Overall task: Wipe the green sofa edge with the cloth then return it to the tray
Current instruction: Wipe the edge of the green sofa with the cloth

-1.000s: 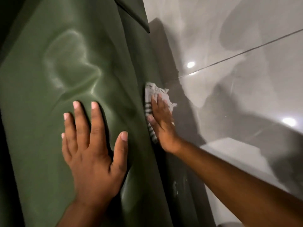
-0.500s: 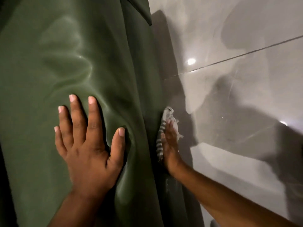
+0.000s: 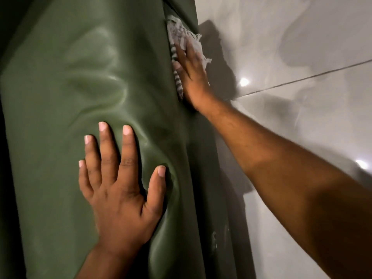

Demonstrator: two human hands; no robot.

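Note:
The green sofa (image 3: pixel 80 87) fills the left two thirds of the head view, its shiny seat dented and creased. My left hand (image 3: pixel 120 190) lies flat on the seat with fingers spread, holding nothing. My right hand (image 3: pixel 191 73) presses a white cloth with grey stripes (image 3: pixel 178 35) against the sofa's side edge (image 3: pixel 181 117), far up the edge near the top of the view. The cloth's frayed end sticks out past my fingertips. No tray is in view.
A glossy pale tiled floor (image 3: pixel 302 97) lies to the right of the sofa, with a dark grout line and bright light reflections. Shadows of my arms fall across it. A whitish smudge (image 3: pixel 214 238) marks the sofa's side lower down.
My right hand with the cloth slid down the sofa edge toward me, then back up it, and is now farther up than a second ago. My left hand stays flat on the seat.

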